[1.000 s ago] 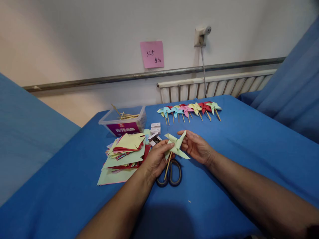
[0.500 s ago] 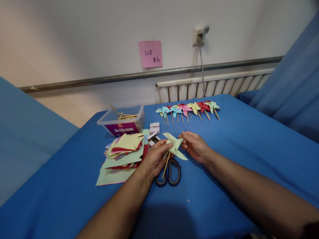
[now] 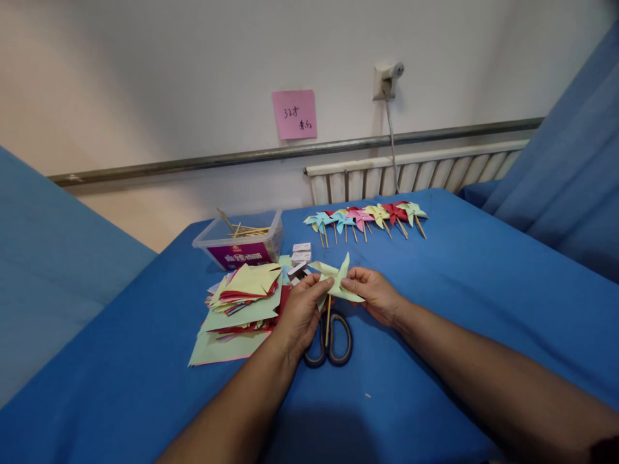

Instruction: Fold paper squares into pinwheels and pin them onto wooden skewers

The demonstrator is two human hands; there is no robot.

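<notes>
Your right hand (image 3: 374,293) is closing in on the pale green pinwheel (image 3: 337,281); keep your left hand (image 3: 300,310) pinching its stick (image 3: 328,319) steady while both are gripping it

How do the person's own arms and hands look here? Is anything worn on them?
Both forearms are bare up to the picture's lower edge; no sleeve shows. The left hand and the right hand wear no gloves. No ring, watch, bracelet or marking is visible on either.

right hand (image 3: 374,293): closed in, now pinching the pinwheel's edge
pale green pinwheel (image 3: 337,282): turned, stick (image 3: 328,310) now near upright
left hand (image 3: 302,308): nudged closer to right
</notes>
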